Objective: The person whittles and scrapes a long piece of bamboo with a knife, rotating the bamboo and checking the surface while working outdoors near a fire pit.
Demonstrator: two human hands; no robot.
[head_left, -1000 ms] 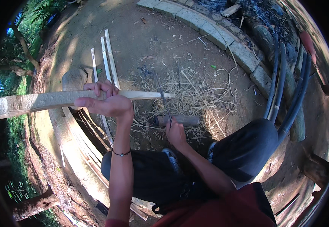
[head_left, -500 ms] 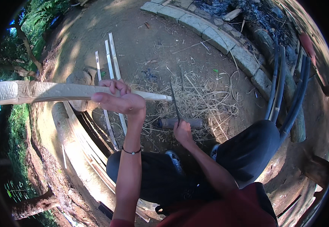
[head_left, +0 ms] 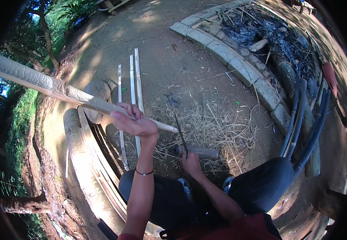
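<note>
My left hand is wrapped round a long pale split-bamboo strip, which slants down from the upper left to a narrower end at the middle. In my right hand is the handle end of a knife with a dark, narrow blade. The blade points up and away from me and stands across the strip's tip, seeming to touch it. Just beyond my right fist lies a short round piece of wood. Curly pale shavings are heaped on the ground around it.
Several bamboo strips lie ahead to the left, with more along a log beside my left knee. A curved stone border rings ash and charred wood. Dark poles lean near my right knee.
The bamboo strip has tilted, its far-left end higher and its tip lower. The knife stays at the tip. The whole view has shifted, showing more of the ash pit.
</note>
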